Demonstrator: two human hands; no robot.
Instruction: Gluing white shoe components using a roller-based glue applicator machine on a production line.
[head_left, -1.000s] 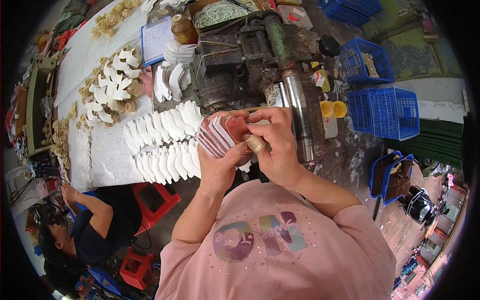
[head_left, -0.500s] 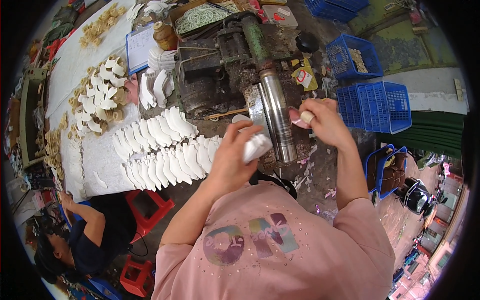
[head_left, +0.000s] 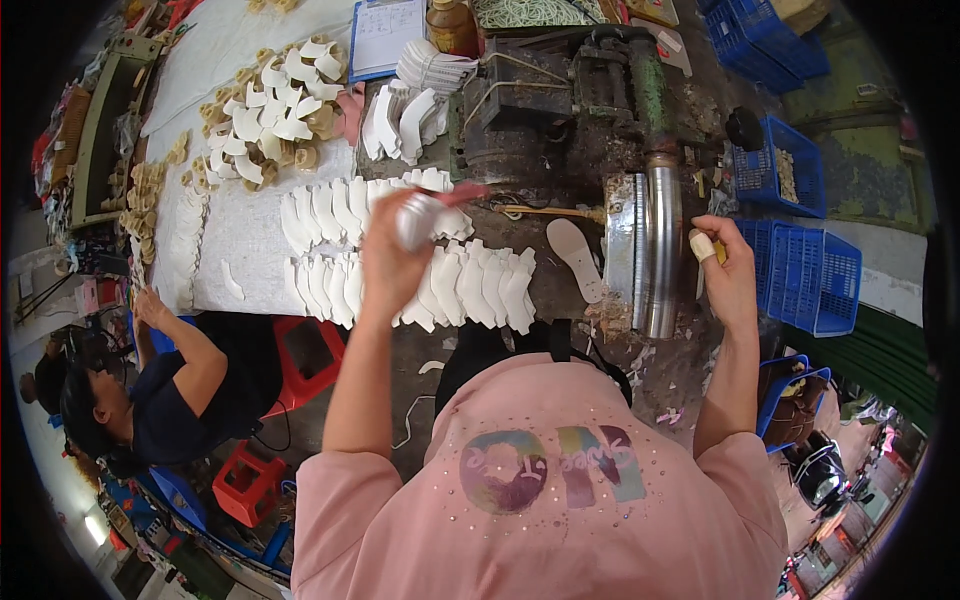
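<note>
The left hand (head_left: 392, 262), at ten o'clock from the pink shirt, is clenched around one fanned stack of thin pink-and-white cutouts (head_left: 425, 212). Two rows of flat white curved pieces (head_left: 330, 215) lie beneath it. The right hand (head_left: 725, 275), at two o'clock beside one steel roller (head_left: 660, 250), pinches something small I cannot identify.

The roller (head_left: 662, 250) at the machine's three o'clock side is bare metal, smooth and shiny. The white cut pieces (head_left: 440, 285) look matt, like stiff board. The crates (head_left: 815, 275) are blue plastic lattice. The bench (head_left: 250, 240) wears pale cloth.
</note>
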